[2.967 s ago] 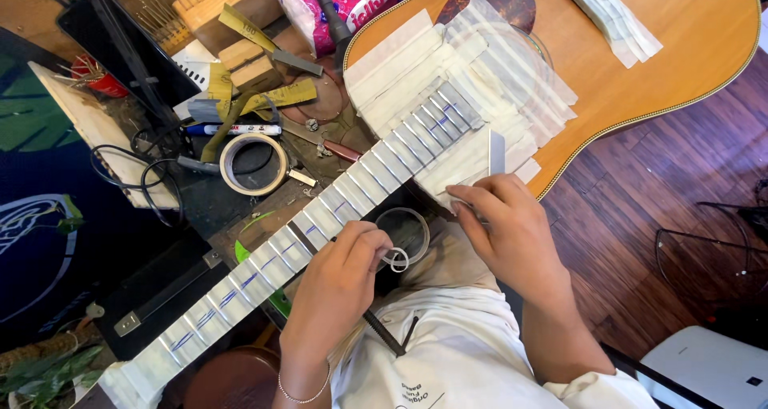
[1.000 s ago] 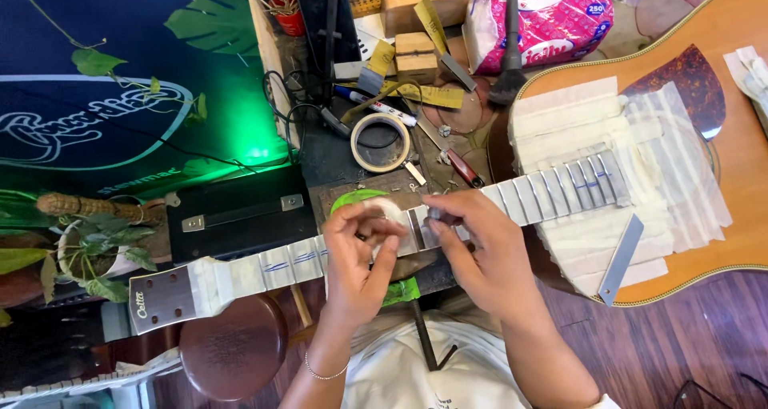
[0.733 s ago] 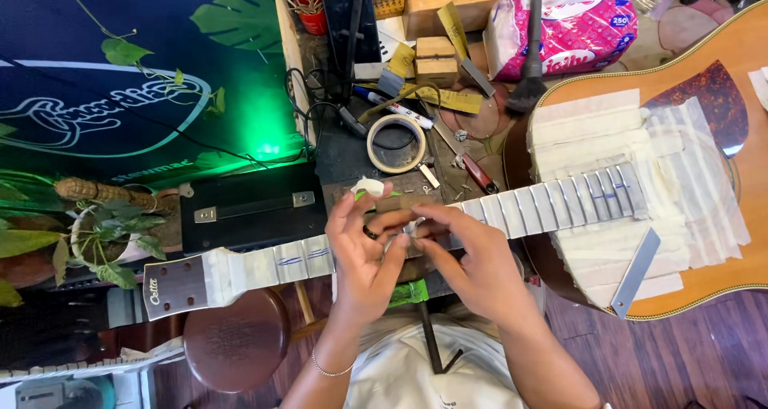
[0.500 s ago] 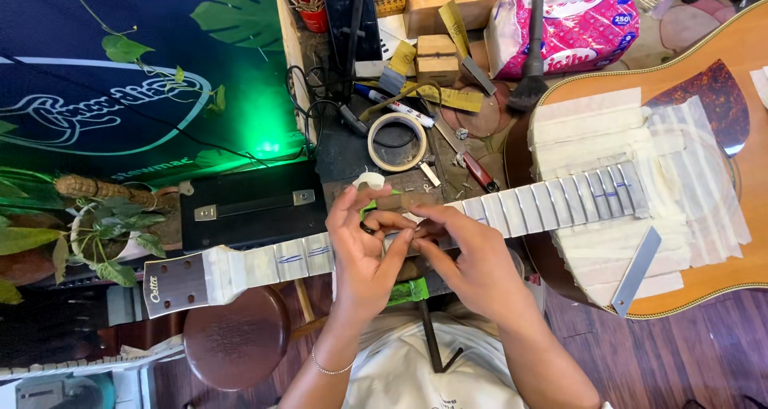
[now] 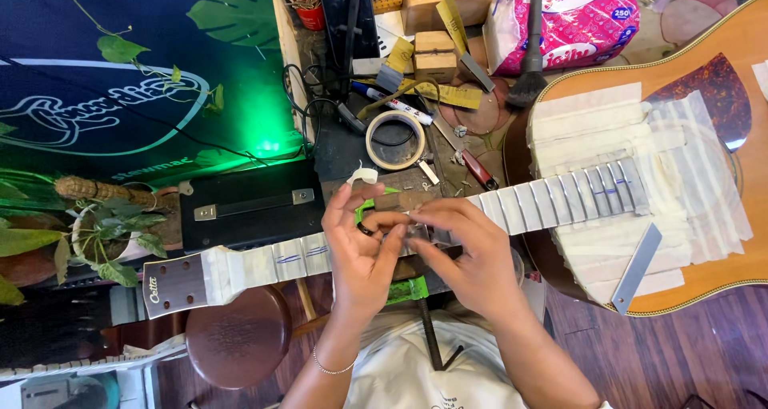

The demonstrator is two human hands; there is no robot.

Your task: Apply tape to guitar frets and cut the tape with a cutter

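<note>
From the left, the guitar's headstock [image 5: 172, 285] points left and its taped neck [image 5: 280, 261] runs rightward, slightly uphill, to the taped body [image 5: 640, 177]. We judge we are working at one fret mid-neck: our left hand [image 5: 364, 245] and right hand [image 5: 472, 257] meet there, fingers pinched on something small we cannot identify. Next calls for steady, fine pressure along the neck.
</note>
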